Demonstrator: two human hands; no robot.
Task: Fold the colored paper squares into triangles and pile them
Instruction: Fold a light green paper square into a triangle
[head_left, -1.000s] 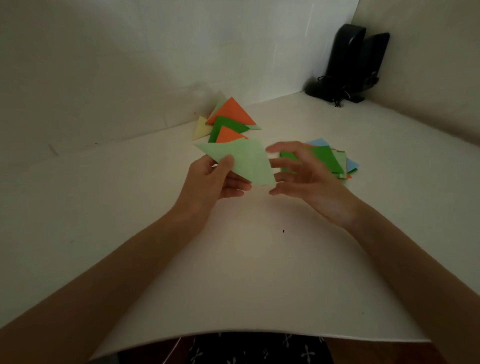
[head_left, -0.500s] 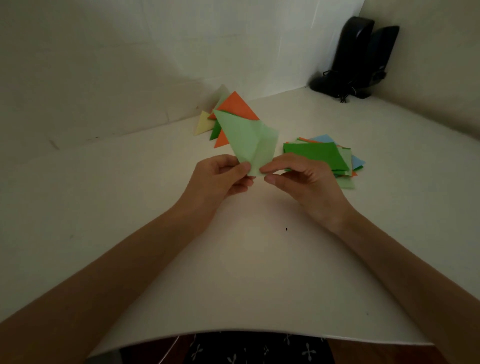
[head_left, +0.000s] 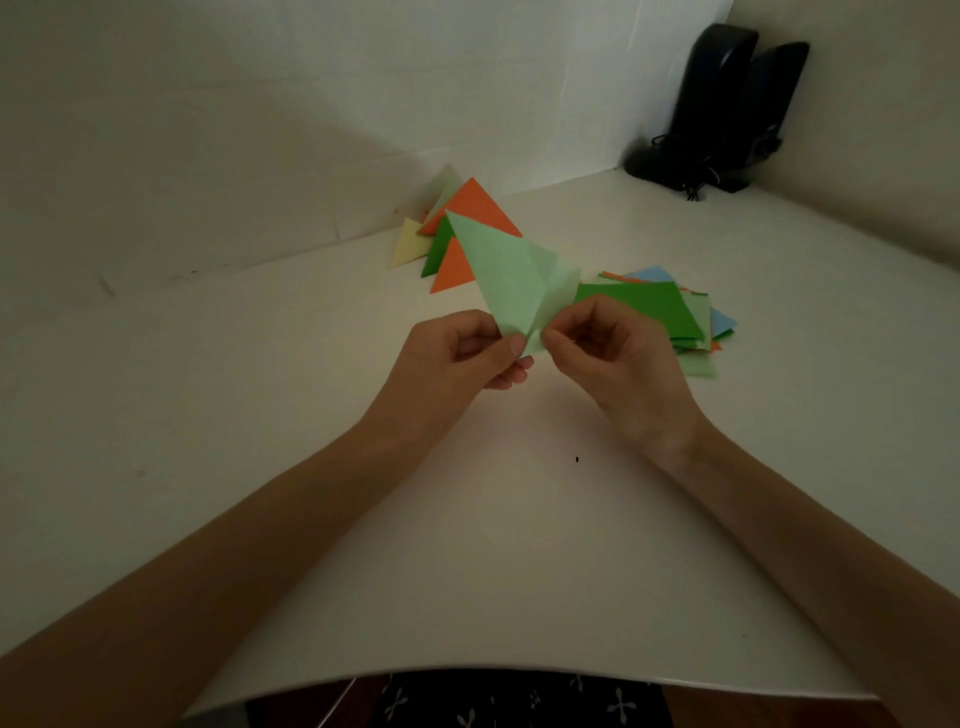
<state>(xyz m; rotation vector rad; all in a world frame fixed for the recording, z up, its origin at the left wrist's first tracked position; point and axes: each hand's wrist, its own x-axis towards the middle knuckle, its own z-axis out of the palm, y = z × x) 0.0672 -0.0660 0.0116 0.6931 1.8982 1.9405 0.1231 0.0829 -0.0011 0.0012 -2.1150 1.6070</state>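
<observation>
I hold the light green paper sheet (head_left: 511, 273) in the air above the white table (head_left: 249, 415), a little beyond the middle of it. The sheet is partly folded: two flaps meet along a crease, and its long point goes up toward 11 o'clock. The near corner of the sheet is between my two hands. My left hand (head_left: 452, 364) pinches this corner from the 9 o'clock side, thumb on top and the fingers curled under the paper. My right hand (head_left: 623, 364) pinches the same corner from the 3 o'clock side, with the fingers curled in. The two hands are almost touching each other at the corner.

Behind the sheet, at about 11 o'clock from it, the pile of folded paper triangles (head_left: 475, 205) lies on the table near the wall: orange, dark green, pale yellow and light green ones, overlapping loosely. The tip of my sheet covers a part of this pile. At 3 o'clock from the sheet, just beside my right hand, lies the stack of unfolded colored paper squares (head_left: 644, 312); a dark green one is on top, and edges of blue, orange and light green show under it.

Far at 1 o'clock, in the corner of the table, stands a pair of black speakers (head_left: 727, 104) with a cable.
</observation>
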